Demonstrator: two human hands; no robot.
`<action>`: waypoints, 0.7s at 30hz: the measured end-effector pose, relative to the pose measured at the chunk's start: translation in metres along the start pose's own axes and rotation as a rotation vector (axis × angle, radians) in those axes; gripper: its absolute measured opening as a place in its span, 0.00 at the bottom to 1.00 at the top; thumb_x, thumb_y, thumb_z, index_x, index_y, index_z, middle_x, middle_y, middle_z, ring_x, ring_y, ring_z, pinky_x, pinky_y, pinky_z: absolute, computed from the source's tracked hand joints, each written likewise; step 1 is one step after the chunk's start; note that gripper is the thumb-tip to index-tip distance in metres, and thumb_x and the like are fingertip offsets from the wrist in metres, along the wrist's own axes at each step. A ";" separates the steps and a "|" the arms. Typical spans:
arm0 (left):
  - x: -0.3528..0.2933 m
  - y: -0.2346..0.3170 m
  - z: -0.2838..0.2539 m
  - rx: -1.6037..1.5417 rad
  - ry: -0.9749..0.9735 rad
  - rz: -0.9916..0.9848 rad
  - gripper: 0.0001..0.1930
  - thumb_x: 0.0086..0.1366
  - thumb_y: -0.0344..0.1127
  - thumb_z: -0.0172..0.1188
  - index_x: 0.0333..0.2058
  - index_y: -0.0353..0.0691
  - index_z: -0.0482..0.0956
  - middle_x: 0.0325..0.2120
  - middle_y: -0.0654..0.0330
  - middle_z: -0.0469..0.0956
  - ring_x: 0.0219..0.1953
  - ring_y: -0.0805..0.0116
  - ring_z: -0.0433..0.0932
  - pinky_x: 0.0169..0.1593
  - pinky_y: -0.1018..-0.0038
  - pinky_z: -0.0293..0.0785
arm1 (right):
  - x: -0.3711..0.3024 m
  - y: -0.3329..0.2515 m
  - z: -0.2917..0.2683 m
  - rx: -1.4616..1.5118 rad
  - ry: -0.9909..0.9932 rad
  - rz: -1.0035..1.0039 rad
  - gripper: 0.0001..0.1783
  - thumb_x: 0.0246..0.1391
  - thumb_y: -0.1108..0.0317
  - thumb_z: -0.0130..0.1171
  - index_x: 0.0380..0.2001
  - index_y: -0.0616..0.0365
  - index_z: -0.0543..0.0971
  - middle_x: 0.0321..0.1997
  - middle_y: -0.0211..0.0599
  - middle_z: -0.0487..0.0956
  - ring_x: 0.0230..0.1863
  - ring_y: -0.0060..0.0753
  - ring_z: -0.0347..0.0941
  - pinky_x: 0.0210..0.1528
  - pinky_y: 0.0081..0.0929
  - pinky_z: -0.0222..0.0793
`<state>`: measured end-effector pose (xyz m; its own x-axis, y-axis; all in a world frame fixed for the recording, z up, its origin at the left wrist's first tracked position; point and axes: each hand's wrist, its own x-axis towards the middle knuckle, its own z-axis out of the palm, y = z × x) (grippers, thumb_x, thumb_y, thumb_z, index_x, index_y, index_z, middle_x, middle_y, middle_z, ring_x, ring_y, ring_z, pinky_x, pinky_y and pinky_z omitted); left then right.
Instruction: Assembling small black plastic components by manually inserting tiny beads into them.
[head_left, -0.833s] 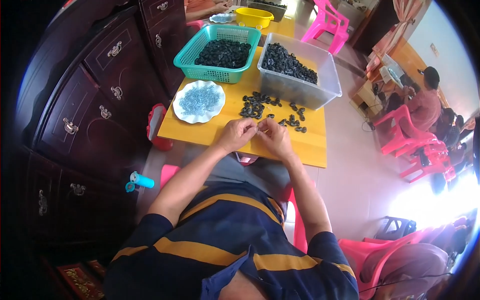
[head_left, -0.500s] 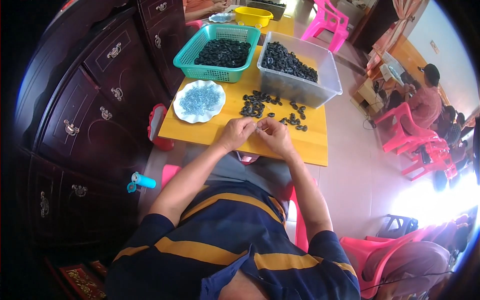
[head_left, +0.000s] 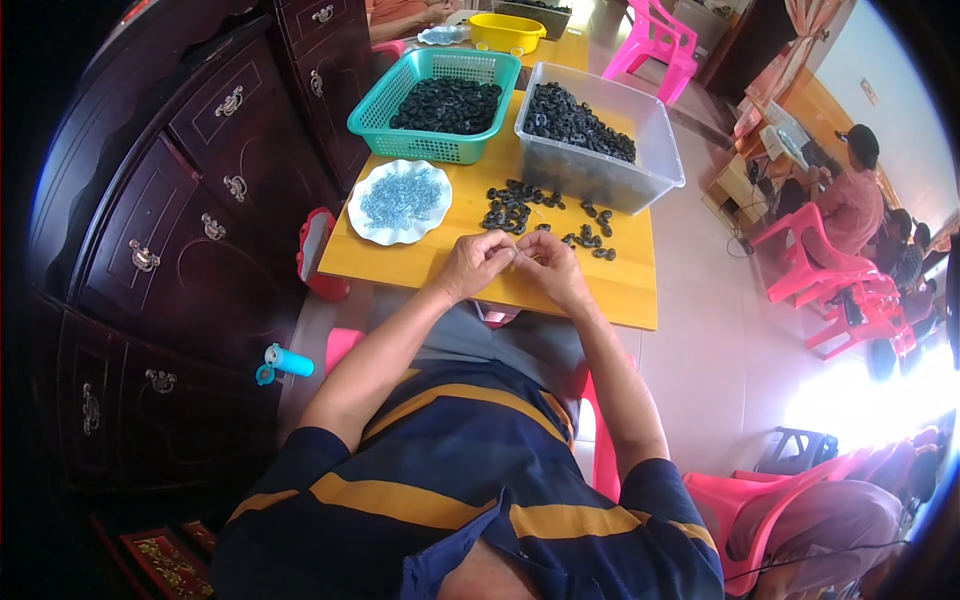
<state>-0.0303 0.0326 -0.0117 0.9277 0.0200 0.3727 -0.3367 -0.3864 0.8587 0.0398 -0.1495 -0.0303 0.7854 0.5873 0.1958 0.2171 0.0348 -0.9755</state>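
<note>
A dark wooden cabinet [head_left: 190,230] with ornate metal handles fills the left side, standing beside a yellow desk [head_left: 610,295]. Toward the far end of the desk, on its right, sits a clear plastic bin [head_left: 600,185], partly filled with black ring-like pieces; just to its left is a green perforated basket [head_left: 410,147] with more of the same. Nearer the person, below the basket, lies a white scalloped plate [head_left: 395,237] heaped with small bluish see-through pieces. The left hand [head_left: 474,267] and right hand [head_left: 552,272] meet above the near edge of the desk, fingertips almost touching. The fingers of each are drawn together and seem to pinch a tiny piece [head_left: 516,252] between them, though it is too small and covered to tell its kind. Loose black pieces [head_left: 508,208] lie scattered on the desk just beyond the hands, in front of the bin.
</note>
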 end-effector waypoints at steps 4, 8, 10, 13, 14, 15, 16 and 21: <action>0.000 0.002 -0.001 0.062 0.008 0.009 0.11 0.68 0.36 0.58 0.29 0.34 0.78 0.22 0.51 0.81 0.25 0.60 0.81 0.32 0.67 0.74 | -0.001 -0.005 0.003 -0.108 0.016 -0.023 0.07 0.60 0.72 0.64 0.40 0.61 0.80 0.33 0.28 0.83 0.33 0.15 0.76 0.37 0.17 0.74; 0.000 -0.002 0.001 0.068 0.030 0.038 0.14 0.69 0.39 0.57 0.28 0.34 0.77 0.22 0.49 0.80 0.24 0.53 0.79 0.32 0.64 0.74 | -0.002 -0.009 0.005 -0.140 0.054 -0.015 0.07 0.59 0.72 0.65 0.40 0.61 0.81 0.32 0.27 0.83 0.31 0.14 0.76 0.36 0.17 0.73; 0.000 -0.003 0.002 0.065 0.020 0.006 0.16 0.69 0.41 0.56 0.27 0.34 0.76 0.21 0.50 0.79 0.25 0.51 0.79 0.32 0.64 0.74 | -0.002 -0.008 0.004 -0.130 0.059 -0.004 0.07 0.59 0.72 0.65 0.40 0.61 0.81 0.33 0.27 0.83 0.31 0.14 0.75 0.36 0.17 0.73; 0.000 -0.011 -0.001 0.083 -0.023 -0.007 0.14 0.69 0.41 0.58 0.31 0.35 0.77 0.21 0.51 0.79 0.25 0.55 0.80 0.32 0.66 0.75 | -0.003 -0.009 0.004 -0.033 0.075 0.025 0.08 0.59 0.71 0.64 0.40 0.61 0.81 0.32 0.26 0.82 0.32 0.14 0.74 0.37 0.17 0.72; 0.000 -0.006 0.000 0.083 -0.025 -0.007 0.14 0.69 0.41 0.58 0.31 0.35 0.77 0.21 0.51 0.79 0.25 0.55 0.80 0.32 0.66 0.75 | -0.003 -0.009 0.002 0.013 0.076 0.055 0.07 0.60 0.71 0.64 0.40 0.61 0.81 0.32 0.25 0.81 0.33 0.14 0.74 0.37 0.17 0.71; -0.001 -0.001 0.002 0.033 0.003 0.023 0.11 0.68 0.39 0.59 0.34 0.36 0.77 0.22 0.53 0.80 0.24 0.59 0.80 0.32 0.67 0.75 | -0.004 -0.010 0.001 0.058 0.076 0.084 0.07 0.60 0.71 0.63 0.40 0.61 0.81 0.32 0.25 0.80 0.33 0.14 0.73 0.38 0.16 0.71; -0.002 0.003 0.004 -0.018 0.031 0.053 0.09 0.67 0.36 0.61 0.36 0.36 0.78 0.23 0.54 0.80 0.24 0.63 0.81 0.31 0.69 0.75 | -0.004 -0.008 -0.001 0.058 0.078 0.084 0.07 0.60 0.71 0.63 0.40 0.61 0.81 0.32 0.25 0.80 0.33 0.14 0.73 0.38 0.16 0.71; -0.005 0.001 0.007 0.042 0.066 0.127 0.07 0.65 0.29 0.63 0.41 0.37 0.78 0.25 0.55 0.81 0.23 0.70 0.80 0.30 0.72 0.75 | -0.003 -0.008 -0.001 0.147 0.027 0.076 0.11 0.59 0.72 0.61 0.44 0.60 0.78 0.33 0.24 0.77 0.32 0.14 0.70 0.36 0.16 0.68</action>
<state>-0.0336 0.0261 -0.0153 0.8649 0.0283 0.5011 -0.4425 -0.4281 0.7880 0.0366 -0.1521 -0.0230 0.8121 0.5707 0.1219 0.0711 0.1105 -0.9913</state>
